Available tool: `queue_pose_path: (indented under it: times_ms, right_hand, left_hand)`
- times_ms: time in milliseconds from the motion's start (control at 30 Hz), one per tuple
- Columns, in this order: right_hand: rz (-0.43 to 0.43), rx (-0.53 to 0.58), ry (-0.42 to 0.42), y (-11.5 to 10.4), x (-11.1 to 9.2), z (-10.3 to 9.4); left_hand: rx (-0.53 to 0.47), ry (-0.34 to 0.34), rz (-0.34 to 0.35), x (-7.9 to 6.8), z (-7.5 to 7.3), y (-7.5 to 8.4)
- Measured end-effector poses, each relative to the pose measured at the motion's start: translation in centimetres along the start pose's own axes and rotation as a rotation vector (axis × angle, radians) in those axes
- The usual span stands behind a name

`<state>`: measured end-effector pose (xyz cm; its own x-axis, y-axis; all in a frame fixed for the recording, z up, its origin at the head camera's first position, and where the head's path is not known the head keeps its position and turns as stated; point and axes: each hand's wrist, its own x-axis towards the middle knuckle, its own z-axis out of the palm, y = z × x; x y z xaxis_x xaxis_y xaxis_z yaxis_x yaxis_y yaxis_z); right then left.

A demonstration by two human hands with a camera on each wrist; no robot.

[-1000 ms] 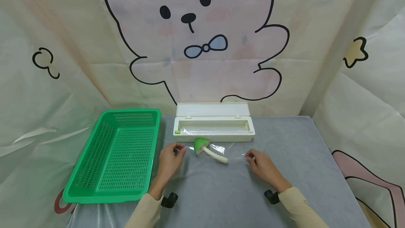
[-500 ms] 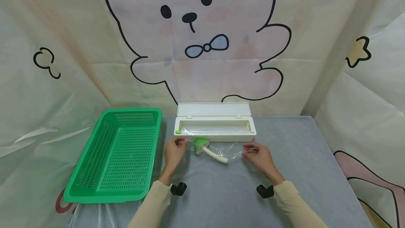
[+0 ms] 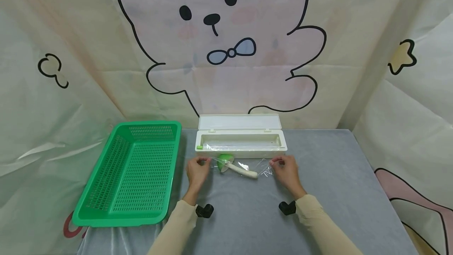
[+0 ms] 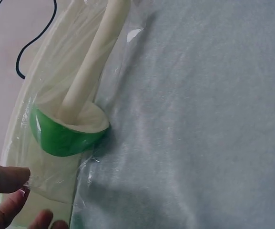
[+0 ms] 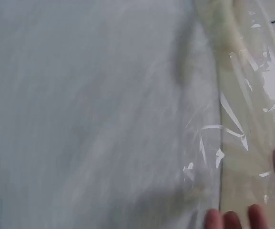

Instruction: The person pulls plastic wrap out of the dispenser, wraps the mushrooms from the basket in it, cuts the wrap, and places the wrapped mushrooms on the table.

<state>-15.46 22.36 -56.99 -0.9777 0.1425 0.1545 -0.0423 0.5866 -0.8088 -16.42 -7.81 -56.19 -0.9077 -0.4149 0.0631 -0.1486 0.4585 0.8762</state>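
Observation:
A mushroom with a green cap and long white stem [image 3: 242,170] lies slanted in front of the white box, cap to the left. Clear plastic wrap [image 5: 206,152] covers it in wrinkled, shiny folds. At the cap end, my left hand [image 3: 197,171] pinches an edge of the wrap between thumb and index finger, as the left wrist view shows beside the green cap [image 4: 63,138]. My right hand [image 3: 286,171] pinches the wrap past the stem's tip. In the right wrist view, only the fingertips [image 5: 256,217] of that hand show at the lower right.
The white wrap dispenser box [image 3: 244,154] stands at the back with its lid [image 3: 239,121] raised and a small green slider [image 3: 199,147] at its left. A green perforated basket [image 3: 173,176] sits to the left. Grey cloth covers the table [image 3: 329,176].
Both hands have moved inward and a little farther back, drawing the wrap over the mushroom. The stem's tip has shifted slightly back and right. The box and basket are unchanged.

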Motion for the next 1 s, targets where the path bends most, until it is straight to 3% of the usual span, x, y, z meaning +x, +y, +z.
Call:
queue_pose_path:
  times_ms: [167, 400, 567, 667, 800, 1000]
  right_hand:
    - [0.167, 0.015, -0.107, 0.0, 0.3, 0.4]
    - [0.238, 0.076, -0.064, 0.5, 0.3, 0.4]
    - [0.281, 0.239, -0.101, 0.3, -0.1, 0.3]
    - [0.327, 0.325, -0.113, 0.2, -0.2, 0.0]
    - [0.339, 0.316, -0.122, 0.2, -0.2, -0.4]
    - [0.331, 0.348, -0.194, -0.1, -0.2, -1.3]
  left_hand:
    - [-0.039, -0.013, -0.060, 0.0, 0.3, -0.1]
    - [-0.105, -0.030, -0.123, -0.1, 0.4, 0.0]
    - [-0.225, -0.085, -0.162, -0.3, 0.2, 0.3]
    - [-0.247, -0.110, -0.186, -0.4, 0.1, 0.5]
    - [-0.206, -0.167, -0.157, -0.7, -0.2, 0.5]
    - [-0.180, -0.291, -0.051, -0.8, -0.8, 0.4]
